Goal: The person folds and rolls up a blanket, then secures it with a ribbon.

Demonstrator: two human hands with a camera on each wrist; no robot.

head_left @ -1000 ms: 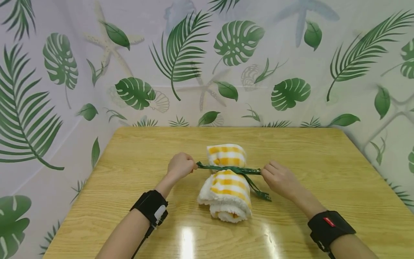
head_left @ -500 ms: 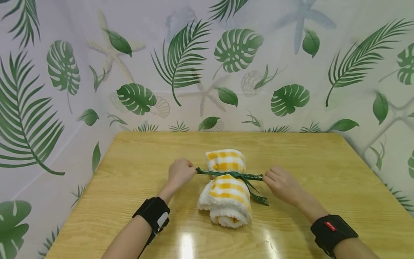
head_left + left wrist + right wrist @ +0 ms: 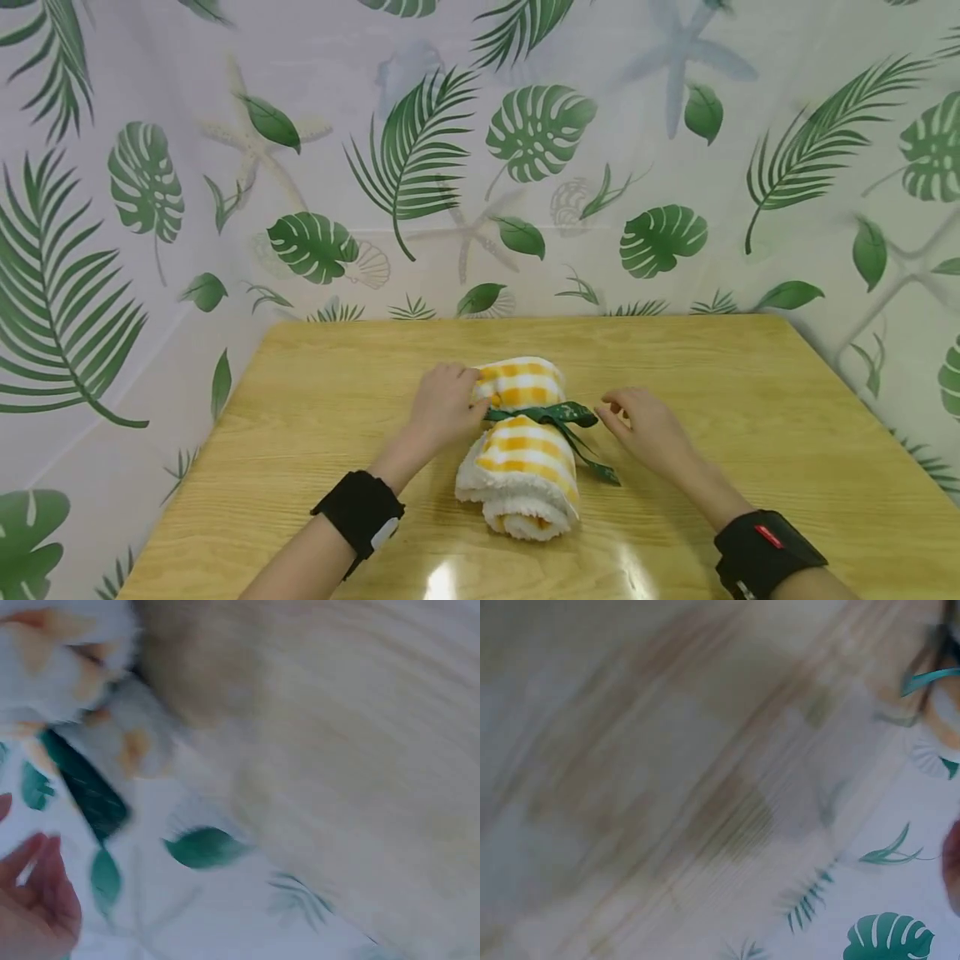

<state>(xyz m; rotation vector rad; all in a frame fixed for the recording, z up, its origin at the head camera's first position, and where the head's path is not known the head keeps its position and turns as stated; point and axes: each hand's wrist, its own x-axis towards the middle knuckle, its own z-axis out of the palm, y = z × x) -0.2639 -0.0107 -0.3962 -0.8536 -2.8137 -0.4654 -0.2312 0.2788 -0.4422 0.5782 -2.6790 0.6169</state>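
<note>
A rolled white fleece towel (image 3: 525, 454) with yellow checks lies on the table, pinched in at the middle by a dark green ribbon (image 3: 536, 414). The ribbon is tied, with a loop to the right and a loose tail hanging down the right side. My left hand (image 3: 446, 406) is at the towel's left edge, thumb and fingers parted by the ribbon's left end. In the left wrist view fingers (image 3: 41, 900) show apart from the ribbon. My right hand (image 3: 648, 429) hovers just right of the loop, fingers loosely bent and holding nothing.
A light wooden table (image 3: 315, 367) stands against a pale wall cloth (image 3: 570, 283) printed with green leaves and starfish. Black bands (image 3: 360, 512) circle both wrists. Both wrist views are dim and blurred.
Both hands let go of the ribbon ends they were pulling apart. The left hand moved right to the towel; the right fingers loosened. The right loop spread wider, and the head view tilted up slightly.
</note>
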